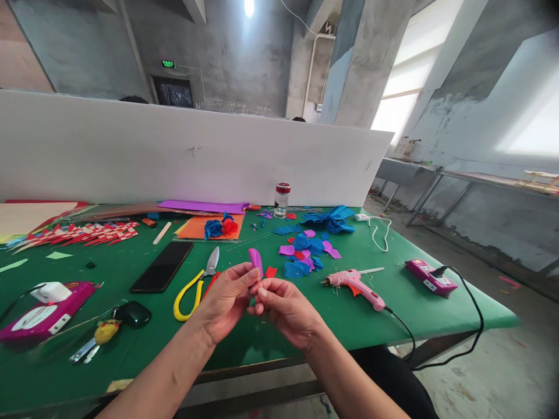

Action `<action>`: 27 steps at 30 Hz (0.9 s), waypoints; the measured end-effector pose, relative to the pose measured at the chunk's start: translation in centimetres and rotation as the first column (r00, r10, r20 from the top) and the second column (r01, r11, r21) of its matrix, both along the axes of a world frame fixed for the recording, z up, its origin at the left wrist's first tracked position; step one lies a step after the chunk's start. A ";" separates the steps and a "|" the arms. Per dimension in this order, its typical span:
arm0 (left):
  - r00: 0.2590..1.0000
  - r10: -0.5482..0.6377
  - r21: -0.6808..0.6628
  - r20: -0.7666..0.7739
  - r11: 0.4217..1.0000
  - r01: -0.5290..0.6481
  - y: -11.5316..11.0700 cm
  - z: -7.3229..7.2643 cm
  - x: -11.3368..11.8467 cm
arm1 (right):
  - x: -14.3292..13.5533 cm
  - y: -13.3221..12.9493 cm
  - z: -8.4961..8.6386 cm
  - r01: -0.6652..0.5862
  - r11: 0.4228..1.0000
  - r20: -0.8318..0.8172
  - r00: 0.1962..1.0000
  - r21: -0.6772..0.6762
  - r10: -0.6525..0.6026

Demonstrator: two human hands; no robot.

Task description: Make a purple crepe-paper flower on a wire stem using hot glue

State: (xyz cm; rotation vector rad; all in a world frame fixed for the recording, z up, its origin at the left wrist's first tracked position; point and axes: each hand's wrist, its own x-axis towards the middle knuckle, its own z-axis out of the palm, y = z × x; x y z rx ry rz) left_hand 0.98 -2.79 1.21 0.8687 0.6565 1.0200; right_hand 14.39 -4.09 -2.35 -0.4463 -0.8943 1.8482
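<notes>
Near the front of the table, my left hand (233, 297) pinches a curled purple crepe paper piece (255, 260) that stands up above the fingertips. My right hand (286, 308) is closed, its thumb and fingers touching the left fingertips at the base of the paper; whatever it grips is hidden. A small red paper piece (271, 272) lies just behind the right hand. Partly behind my left hand are shears (187, 299) with yellow and red handles. Several blue, purple and red paper pieces (301, 250) are scattered beyond my right hand.
A pink glue gun (356, 282) lies to the right, its cord near a purple power strip (432, 278). Leftward are a black phone (162, 267), keys (106, 331) and another power strip (48, 314). Paper flowers (220, 227) and a red-lidded jar (282, 201) stand before a white board (192, 151).
</notes>
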 end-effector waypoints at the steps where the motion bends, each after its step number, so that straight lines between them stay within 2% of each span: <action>1: 1.000 -0.001 -0.004 -0.003 1.000 0.001 0.0 0.0 0.0 | 0.0 0.0 0.0 0.010 1.000 0.007 1.000 0.010 -0.010; 7: 0.999 -0.046 0.042 -0.029 0.998 0.047 0.4 0.2 -0.5 | 0.2 0.2 -0.1 0.025 1.000 0.017 1.000 0.007 -0.025; 15: 0.992 -0.072 0.059 -0.101 0.995 0.078 0.4 -0.1 -0.7 | 0.2 0.1 -0.3 -0.038 0.998 -0.031 0.999 -0.054 0.037; 27: 0.998 -0.003 0.007 -0.057 1.000 0.003 0.3 0.3 -0.5 | -0.2 0.0 -0.3 -0.069 0.994 -0.074 0.995 -0.090 0.062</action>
